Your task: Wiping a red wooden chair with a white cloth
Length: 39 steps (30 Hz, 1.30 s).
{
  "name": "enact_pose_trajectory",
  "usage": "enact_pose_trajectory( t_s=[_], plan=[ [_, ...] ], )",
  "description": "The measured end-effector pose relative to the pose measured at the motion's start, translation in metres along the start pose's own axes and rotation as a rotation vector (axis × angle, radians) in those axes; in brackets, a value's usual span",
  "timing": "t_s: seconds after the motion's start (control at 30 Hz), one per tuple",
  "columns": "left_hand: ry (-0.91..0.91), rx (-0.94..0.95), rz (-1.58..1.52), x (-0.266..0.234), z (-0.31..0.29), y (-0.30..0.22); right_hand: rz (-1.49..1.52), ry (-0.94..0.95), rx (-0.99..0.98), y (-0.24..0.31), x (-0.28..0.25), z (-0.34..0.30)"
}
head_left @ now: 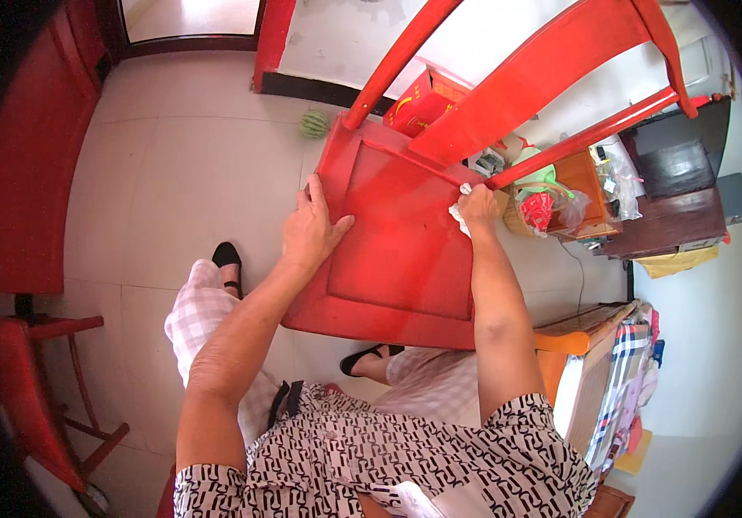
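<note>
A red wooden chair (397,233) stands before me, its seat toward me and its curved back splat and posts rising at the far side. My left hand (311,226) rests on the left edge of the seat, fingers stretched out and thumb apart. At the seat's right rear corner, near the foot of the right back post, my right hand (479,207) is closed on a crumpled white cloth (460,221). The cloth touches the seat; most of it is hidden under the fingers.
A striped watermelon (314,124) lies on the floor beyond the chair's left side. Behind the backrest stands a red box (423,102). A basket with bags (536,210) and a dark television (677,155) are at the right. Another red chair (34,388) stands at the left.
</note>
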<state>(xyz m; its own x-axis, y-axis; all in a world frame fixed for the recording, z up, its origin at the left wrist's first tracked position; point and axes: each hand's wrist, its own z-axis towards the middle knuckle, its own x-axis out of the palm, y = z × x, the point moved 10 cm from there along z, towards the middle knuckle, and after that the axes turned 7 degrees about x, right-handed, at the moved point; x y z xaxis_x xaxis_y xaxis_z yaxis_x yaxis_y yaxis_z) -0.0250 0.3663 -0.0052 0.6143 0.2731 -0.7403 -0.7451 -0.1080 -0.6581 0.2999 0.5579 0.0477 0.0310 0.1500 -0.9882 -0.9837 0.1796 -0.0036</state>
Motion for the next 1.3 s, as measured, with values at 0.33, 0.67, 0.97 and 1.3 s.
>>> enact_pose_trajectory(
  t_s=[0.33, 0.67, 0.97, 1.3],
  plan=[
    [0.061, -0.018, -0.059, -0.001, 0.001, -0.003, 0.139, -0.007, 0.154, -0.023, 0.015, 0.017],
    [0.044, -0.029, -0.075, 0.002, 0.007, 0.001, 0.416, -0.05, -0.055, 0.077, 0.012, -0.031],
    [-0.076, -0.048, -0.154, 0.006, 0.016, 0.01, 0.562, 0.026, -0.288, 0.145, 0.01, -0.082],
    [-0.055, -0.115, -0.315, 0.019, 0.02, 0.025, 0.605, 0.159, -0.635, 0.16, -0.035, -0.241]
  ],
)
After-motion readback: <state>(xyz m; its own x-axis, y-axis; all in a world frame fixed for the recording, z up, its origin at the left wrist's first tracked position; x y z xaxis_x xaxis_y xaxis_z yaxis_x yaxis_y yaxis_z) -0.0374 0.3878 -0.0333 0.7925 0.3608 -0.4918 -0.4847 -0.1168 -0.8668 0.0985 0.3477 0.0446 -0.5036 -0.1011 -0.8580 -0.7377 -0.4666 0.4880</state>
